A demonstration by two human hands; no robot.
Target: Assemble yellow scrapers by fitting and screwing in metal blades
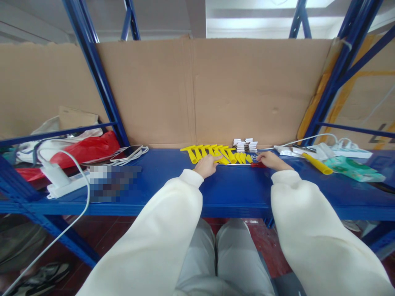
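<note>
A row of yellow T-shaped tools (193,155) with tubular handles lies along the back of the blue shelf. My left hand (206,166) is at the front of this row, index finger stretched to the right and other fingers curled; a bit of yellow shows by its fingertips. Several small yellow wedge-shaped pieces (243,158) lie just right of the tools. In front of them runs a thin metal rod with a red handle (256,165), like a screwdriver. My right hand (270,160) is closed at the red handle, its fingers bent; the grip is partly hidden.
Stacks of small white pieces (245,145) stand against the cardboard back wall (247,90). On the right lie a yellow tube (317,163), a green packet (354,168) and a white power strip (354,152). Cables, a phone (126,152) and a red bag (86,150) are on the left.
</note>
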